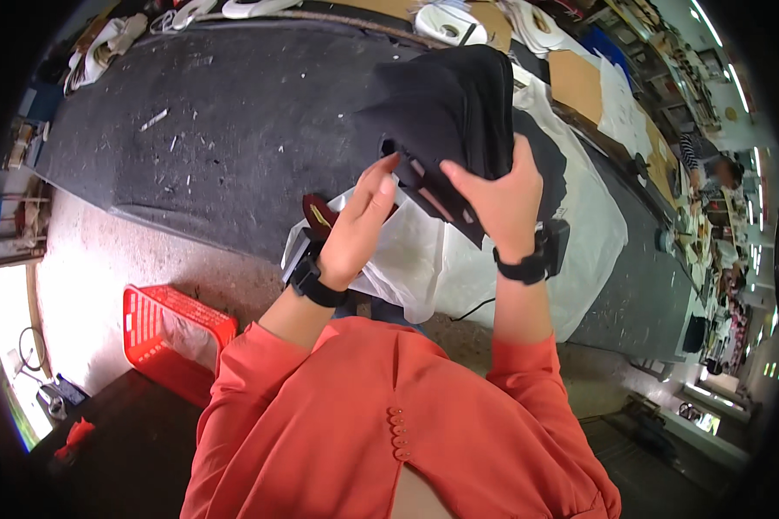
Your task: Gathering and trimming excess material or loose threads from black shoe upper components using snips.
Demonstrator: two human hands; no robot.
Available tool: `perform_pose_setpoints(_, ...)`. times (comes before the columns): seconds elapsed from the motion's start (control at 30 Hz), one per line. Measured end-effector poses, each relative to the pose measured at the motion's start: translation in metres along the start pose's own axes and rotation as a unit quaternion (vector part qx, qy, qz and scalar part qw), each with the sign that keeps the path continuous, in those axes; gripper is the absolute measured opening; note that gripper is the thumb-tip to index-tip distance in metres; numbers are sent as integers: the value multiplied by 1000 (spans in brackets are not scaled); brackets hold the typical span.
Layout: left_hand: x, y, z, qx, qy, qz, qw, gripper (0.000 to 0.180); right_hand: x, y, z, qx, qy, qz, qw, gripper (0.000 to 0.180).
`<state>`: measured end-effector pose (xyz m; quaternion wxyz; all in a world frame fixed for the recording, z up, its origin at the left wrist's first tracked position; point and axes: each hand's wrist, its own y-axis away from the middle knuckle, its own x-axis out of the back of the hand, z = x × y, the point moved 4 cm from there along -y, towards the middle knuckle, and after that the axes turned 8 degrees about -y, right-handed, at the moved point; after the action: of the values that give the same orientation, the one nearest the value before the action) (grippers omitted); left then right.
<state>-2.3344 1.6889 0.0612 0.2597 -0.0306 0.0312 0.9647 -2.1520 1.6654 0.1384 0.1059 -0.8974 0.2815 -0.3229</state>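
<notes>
A folded stack of black fabric [463,95] stands tilted over the table, its layered lower edge facing me. My right hand [506,203] grips this stack at its right side, thumb spread from the fingers. Beside the lower left corner of the fabric is my left hand [359,227], fingers stretched out and the palm turned toward the layers; whether the fingertips touch them I cannot tell. Under both hands lies a crumpled white plastic sheet [424,264]. A dark red piece with a yellowish strip [320,212] pokes out beside my left wrist.
The long dark table [242,130] carries small scraps. White rolls [448,24] and brown cardboard [576,85] line its far side. A red plastic basket [177,324] stands at the lower left. Another person [717,173] is far off at the right.
</notes>
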Motion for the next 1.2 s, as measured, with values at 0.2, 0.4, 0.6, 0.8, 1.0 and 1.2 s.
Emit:
perform_pose_setpoints(0.2,0,3,9,-66,127,-31,989,71,18,61,-54,122,6,3,992,62)
perform_pose_setpoints(0.4,22,14,9,-90,133,-257,953,68,-15,109,-91,232,-5,-55,971,69)
perform_pose_setpoints(0.6,23,26,-59,23,533,-283,797,51,-56,130,-94,150,44,-200,967,82)
perform_pose_setpoints(0.8,46,51,-44,-38,383,-266,884,44,-43,146,-101,231,-127,-178,948,67)
perform_pose_setpoints(1.0,61,31,-66,-33,514,-312,798,54,-56,153,-67,184,-94,-189,960,75)
perform_pose_setpoints(1.2,46,1,-67,111,737,-317,586,53,-28,152,-39,142,-105,-167,970,73)
